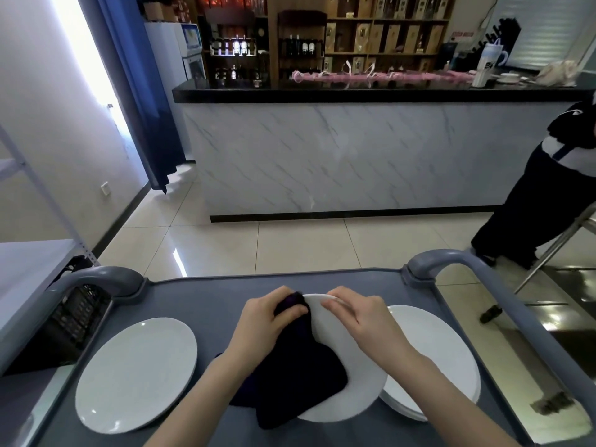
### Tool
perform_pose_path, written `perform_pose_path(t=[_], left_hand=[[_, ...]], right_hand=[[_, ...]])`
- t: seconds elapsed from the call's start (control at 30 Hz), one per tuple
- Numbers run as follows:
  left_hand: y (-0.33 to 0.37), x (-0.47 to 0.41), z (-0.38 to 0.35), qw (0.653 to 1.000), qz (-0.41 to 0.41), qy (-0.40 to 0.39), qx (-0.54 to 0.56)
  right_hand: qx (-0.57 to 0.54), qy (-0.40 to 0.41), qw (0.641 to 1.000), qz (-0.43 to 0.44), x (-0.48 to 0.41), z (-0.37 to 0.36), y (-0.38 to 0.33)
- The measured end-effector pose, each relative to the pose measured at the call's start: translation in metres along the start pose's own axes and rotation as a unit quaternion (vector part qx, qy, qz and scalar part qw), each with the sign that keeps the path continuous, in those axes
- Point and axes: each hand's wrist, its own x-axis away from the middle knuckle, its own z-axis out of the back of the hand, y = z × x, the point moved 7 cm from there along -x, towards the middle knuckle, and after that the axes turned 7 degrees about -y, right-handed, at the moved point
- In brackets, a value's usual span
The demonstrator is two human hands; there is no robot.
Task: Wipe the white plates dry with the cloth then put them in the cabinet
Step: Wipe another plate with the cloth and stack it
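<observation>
The left hand (271,321) grips a bunch of the dark cloth (296,382), fingers curled round it and pressing it against the near-left edge of a white plate (361,391). The rest of the cloth hangs from that grip, over the plate's lower left part and down toward the person. The right hand (358,321) pinches the same plate at its far rim, thumb on the upper face and fingers curled over the edge, close beside the left hand's knuckles. The plate is held between the two hands, tilted, above the grey cart (206,301). Just to the right of the right hand's grip, partly under the held plate, a stack of white plates (432,343) rests on the cart top. Well to the left of the left hand lies a single white plate (135,372), flat on the cart. Beyond both hands, across the tiled floor, stands a marble-fronted counter (338,156), and far to the right of the grip another person (532,204) in dark clothes.
</observation>
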Motion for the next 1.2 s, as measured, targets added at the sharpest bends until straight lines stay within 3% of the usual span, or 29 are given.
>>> perform_pose_path(t=[0.17,0.33,0.4,0.5,0.6,0.7,0.77,0.87,1.0,1.2], left_hand=[[-0.003,0.003,0.02,0.997,0.035,0.073,0.018],[-0.019,0.025,0.026,0.973,0.102,0.171,0.116],[-0.021,0.027,0.027,0.974,0.108,0.162,0.118],[-0.016,0.02,0.03,0.987,0.086,0.11,0.079],[0.005,0.006,0.022,1.0,0.025,0.017,-0.001],[0.023,-0.002,0.0,0.994,-0.036,-0.072,-0.08],[0.021,-0.005,0.002,0.997,-0.027,-0.052,-0.057],[0.009,-0.003,0.019,0.999,0.011,0.034,-0.025],[-0.013,0.017,0.027,0.98,0.097,0.139,0.102],[-0.009,0.023,0.038,0.981,0.09,0.142,0.095]], right_hand=[[-0.129,0.116,0.984,-0.031,0.01,0.007,0.003],[-0.27,0.25,0.919,-0.14,0.032,-0.004,0.023],[-0.273,0.239,0.921,-0.145,0.035,-0.008,0.024],[-0.22,0.183,0.953,-0.101,0.027,0.007,0.018],[-0.109,0.06,0.992,-0.029,0.009,0.009,0.0],[-0.023,-0.032,0.999,0.006,-0.001,-0.007,-0.012],[-0.039,-0.007,0.999,0.007,0.001,-0.006,-0.012],[-0.112,0.098,0.989,-0.017,0.012,0.006,-0.003],[-0.227,0.231,0.941,-0.101,0.029,0.009,0.012],[-0.145,0.092,0.983,-0.065,0.015,0.019,0.004]])
